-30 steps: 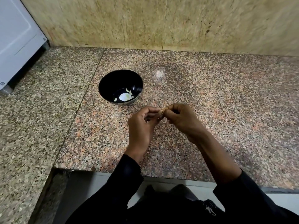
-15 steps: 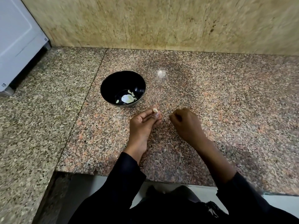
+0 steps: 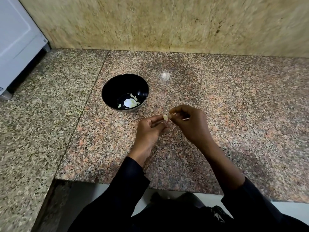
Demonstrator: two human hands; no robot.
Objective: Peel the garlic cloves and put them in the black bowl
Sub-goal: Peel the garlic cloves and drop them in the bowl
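Above granite counter [image 3: 217,101], both hands [image 3: 173,126] pinch garlic clove [image 3: 165,117].

Garlic clove [image 3: 165,117] mostly behind fingertips.

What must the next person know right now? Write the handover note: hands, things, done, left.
Left hand holds a garlic clove at its fingertips.
Right hand pinches at the clove's top, seemingly pulling skin.
Black bowl stands on the granite counter beyond the hands, with a few pale cloves in it.
Done: some cloves in the bowl.
Left: finish this clove and drop it in. No other unpeeled cloves are visible.
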